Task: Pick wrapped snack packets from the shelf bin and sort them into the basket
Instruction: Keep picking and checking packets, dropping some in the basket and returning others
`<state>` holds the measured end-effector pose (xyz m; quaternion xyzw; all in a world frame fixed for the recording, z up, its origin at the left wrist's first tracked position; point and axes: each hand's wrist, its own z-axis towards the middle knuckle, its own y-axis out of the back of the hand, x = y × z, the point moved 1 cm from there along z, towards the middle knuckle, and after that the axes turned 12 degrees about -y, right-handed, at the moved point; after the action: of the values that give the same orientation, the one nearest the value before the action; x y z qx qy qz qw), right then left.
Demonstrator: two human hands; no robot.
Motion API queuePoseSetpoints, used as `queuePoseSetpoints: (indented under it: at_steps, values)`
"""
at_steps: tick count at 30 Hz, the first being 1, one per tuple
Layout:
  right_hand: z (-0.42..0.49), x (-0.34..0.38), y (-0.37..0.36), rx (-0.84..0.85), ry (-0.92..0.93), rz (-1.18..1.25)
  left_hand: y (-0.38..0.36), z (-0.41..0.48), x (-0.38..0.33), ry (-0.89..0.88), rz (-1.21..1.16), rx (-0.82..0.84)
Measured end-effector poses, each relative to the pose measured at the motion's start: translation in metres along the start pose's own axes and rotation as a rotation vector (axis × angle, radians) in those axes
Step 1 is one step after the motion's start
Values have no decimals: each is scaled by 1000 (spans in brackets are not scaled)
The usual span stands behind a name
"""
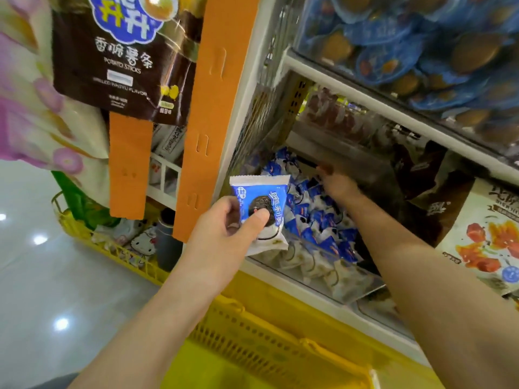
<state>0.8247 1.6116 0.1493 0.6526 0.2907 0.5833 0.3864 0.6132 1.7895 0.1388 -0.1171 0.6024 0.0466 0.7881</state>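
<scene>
While a packet (pixel 264 192) is pinched by the left hand (pixel 222 228) mid-frame, the right hand (pixel 338 185) is blurred in the bin (pixel 323 279), grip untellable.

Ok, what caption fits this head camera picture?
Left hand holds a blue snack packet; right hand reaches into the shelf bin.

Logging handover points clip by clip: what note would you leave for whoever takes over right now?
Left hand pinches one blue packet, held in front of the bin.
Right hand reaches into the bin over the pile of packets; it is blurred, grip unclear.
Yellow basket sits below the shelf; its inside barely shows.
To do: drop the held packet in, then keep picking.
</scene>
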Motion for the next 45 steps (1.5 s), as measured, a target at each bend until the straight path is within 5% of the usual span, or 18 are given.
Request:
queuePoseSetpoints:
  at_steps: [19, 26, 30, 33, 37, 40, 45]
  values:
    - [50, 4, -17, 77, -150, -287, 4, 3, -3, 0, 3, 4]
    - [30, 8, 4, -230, -86, 75, 1, 7, 1, 37, -16, -41]
    - [-21, 29, 23, -332, 105, 292, -1, 6, 6, 127, -97, -85]
    - [-78, 37, 31, -193, 208, 425, -1, 1, 3, 183, -152, -121]
    - [-146, 31, 30, 197, 114, 632, 0, -5, -8, 332, -280, -125]
    - [-181, 26, 28, 394, 77, 695, -2, -14, -12, 357, -398, 32]
    - [-207, 26, 28, 374, 249, 500, -9, -28, -13, 317, -492, 179]
